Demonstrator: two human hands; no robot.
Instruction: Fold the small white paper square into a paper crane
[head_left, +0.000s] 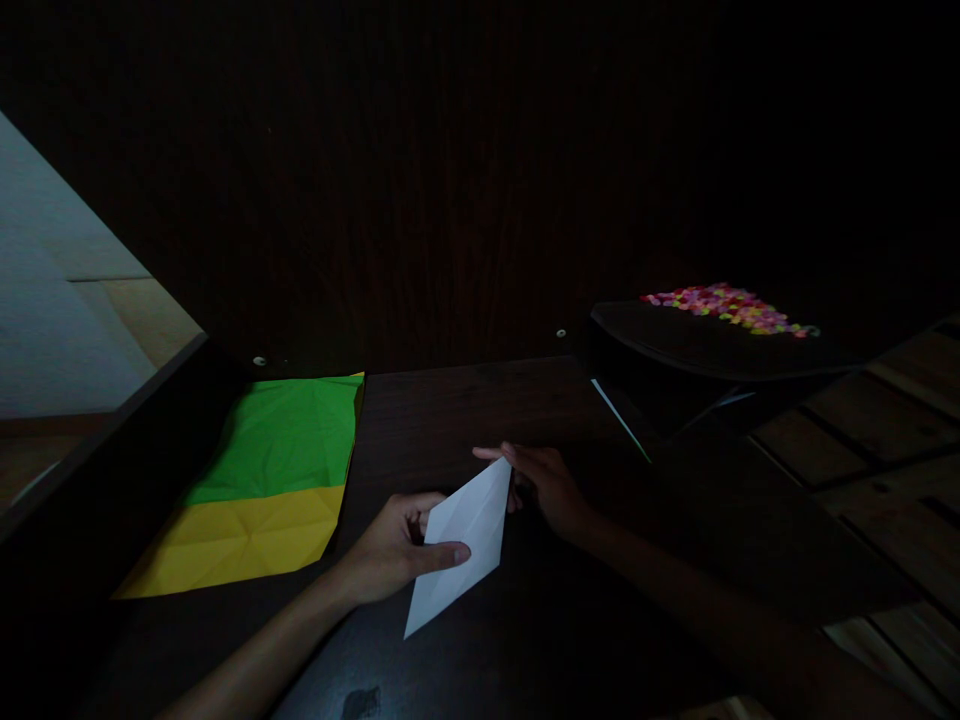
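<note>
A white sheet of folded paper (480, 525), shaped like a slanted diamond, is held up above the dark wooden surface (442, 405). My left hand (394, 550) grips its left side, thumb on the front face and fingers behind. At the paper's upper right corner is my right hand (544, 485), its index finger and thumb closed around the tip; some of its fingers are hidden behind the paper. To the left lie creased sheets, a green paper (289, 435) over a yellow paper (247, 540).
A dark bag-like object (660, 340) with a pink and yellow beaded flower decoration (735, 308) stands at the right. Near it lies a thin white-green strip (621, 418). A dark panel (412, 200) rises behind, and a raised ledge (105, 440) runs along the left. Wooden slats (892, 420) show at right.
</note>
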